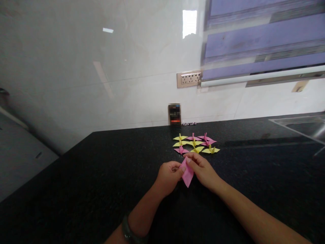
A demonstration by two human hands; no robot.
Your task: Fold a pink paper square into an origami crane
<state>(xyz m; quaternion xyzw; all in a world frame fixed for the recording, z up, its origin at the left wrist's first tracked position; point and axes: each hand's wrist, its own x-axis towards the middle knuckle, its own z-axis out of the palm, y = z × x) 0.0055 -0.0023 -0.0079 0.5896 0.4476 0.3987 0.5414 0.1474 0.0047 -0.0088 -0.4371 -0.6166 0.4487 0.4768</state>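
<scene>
Between my two hands is a pink sheet of origami paper point(188, 177), folded into a narrow diamond with one point toward me. My left hand point(169, 176) pinches its left edge, thumb on top. On the upper right edge, my right hand point(202, 170) grips the paper with thumb and fingers; some fingertips are hidden behind it. Just beyond the hands, several folded paper cranes stand in rows on the counter, among them a yellow crane point(211, 149) and a pink crane point(181, 149).
The black countertop point(101, 176) runs to a tiled wall. Against that wall leans a phone-like dark object point(174, 115), partly pixelated, with a small beaded strand point(190, 124) beside it. A metal sink point(304, 126) lies at the right, and a socket strip point(189, 79) is above.
</scene>
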